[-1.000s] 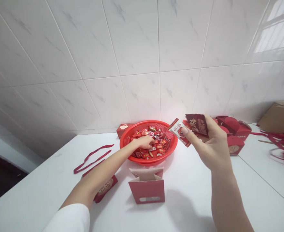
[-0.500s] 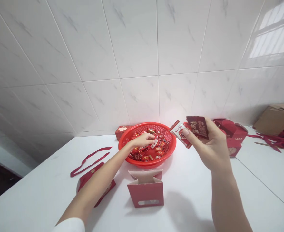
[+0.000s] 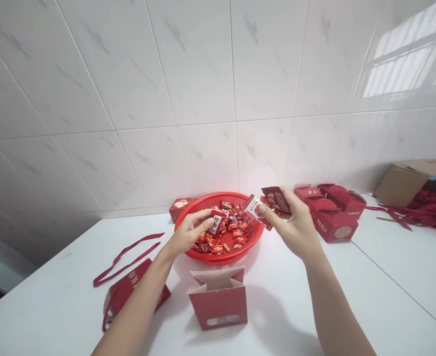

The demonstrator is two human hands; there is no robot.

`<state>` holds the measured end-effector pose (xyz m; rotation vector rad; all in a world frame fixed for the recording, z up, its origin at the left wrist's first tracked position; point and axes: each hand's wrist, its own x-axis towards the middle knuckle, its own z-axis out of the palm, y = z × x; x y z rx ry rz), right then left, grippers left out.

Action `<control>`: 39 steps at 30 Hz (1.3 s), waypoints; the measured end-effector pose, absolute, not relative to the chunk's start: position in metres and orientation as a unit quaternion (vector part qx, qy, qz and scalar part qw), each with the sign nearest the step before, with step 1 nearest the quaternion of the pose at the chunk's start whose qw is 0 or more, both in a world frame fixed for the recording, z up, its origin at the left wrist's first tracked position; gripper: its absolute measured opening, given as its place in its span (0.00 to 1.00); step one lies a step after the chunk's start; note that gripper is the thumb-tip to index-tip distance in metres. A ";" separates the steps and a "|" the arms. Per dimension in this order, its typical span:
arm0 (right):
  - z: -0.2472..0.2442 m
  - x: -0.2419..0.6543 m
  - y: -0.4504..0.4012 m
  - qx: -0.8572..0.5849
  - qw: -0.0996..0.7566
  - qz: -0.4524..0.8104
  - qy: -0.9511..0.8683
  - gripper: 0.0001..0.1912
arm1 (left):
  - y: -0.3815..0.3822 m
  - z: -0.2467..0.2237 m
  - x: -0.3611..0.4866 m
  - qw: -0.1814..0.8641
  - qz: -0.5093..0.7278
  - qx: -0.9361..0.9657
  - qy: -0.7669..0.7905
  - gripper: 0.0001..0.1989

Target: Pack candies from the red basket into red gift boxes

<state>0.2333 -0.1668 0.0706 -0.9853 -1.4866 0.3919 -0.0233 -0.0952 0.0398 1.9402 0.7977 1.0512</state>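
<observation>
Between the thumb and fingers of my left hand (image 3: pixel 190 230) is a small red and white wrapped candy (image 3: pixel 217 222), held over the basket's left side. My right hand (image 3: pixel 295 225) grips several wrapped candies: a white and red packet (image 3: pixel 255 210) under the thumb and a dark red packet (image 3: pixel 276 198) behind it. Below both hands sits a red plastic basket (image 3: pixel 178 232) with many wrapped candies (image 3: pixel 236 232) in it. In front of the basket, an upright red gift box (image 3: pixel 219 306) has its top flaps apart and a small window in its front.
Under my left forearm lies a red gift bag (image 3: pixel 128 284) beside a loose red ribbon (image 3: pixel 119 257). Behind the basket stands a small red box (image 3: pixel 179 208). To the right are red folded boxes (image 3: pixel 334 217), a cardboard box (image 3: pixel 399 185) and heaped red ribbons (image 3: pixel 429 210). A tiled wall (image 3: pixel 203 74) closes the back.
My left hand has lifted a candy out of the basket and drawn back toward me. My right hand, still holding its packets, has moved left toward the basket. The view has shifted slightly.
</observation>
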 end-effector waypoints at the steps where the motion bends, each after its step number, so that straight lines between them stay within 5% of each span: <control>1: 0.071 0.233 -0.166 -0.427 0.610 0.171 -0.645 0.12 | -0.099 0.040 -0.025 0.391 0.421 0.755 0.315 0.20; 5: 0.067 0.225 -0.161 -0.423 0.615 0.179 -0.641 0.12 | -0.108 0.038 -0.022 0.365 0.490 0.720 0.330 0.26; 10: 0.050 0.199 -0.144 -0.401 0.647 0.211 -0.613 0.13 | -0.110 0.039 -0.002 0.332 0.505 0.717 0.346 0.17; 19: 0.034 0.171 -0.137 -0.371 0.654 0.319 -0.577 0.13 | -0.117 0.034 0.015 0.434 0.499 0.674 0.330 0.23; 39: 0.027 0.166 -0.132 -0.350 0.631 0.497 -0.483 0.23 | -0.115 0.022 0.012 0.378 0.619 0.613 0.315 0.21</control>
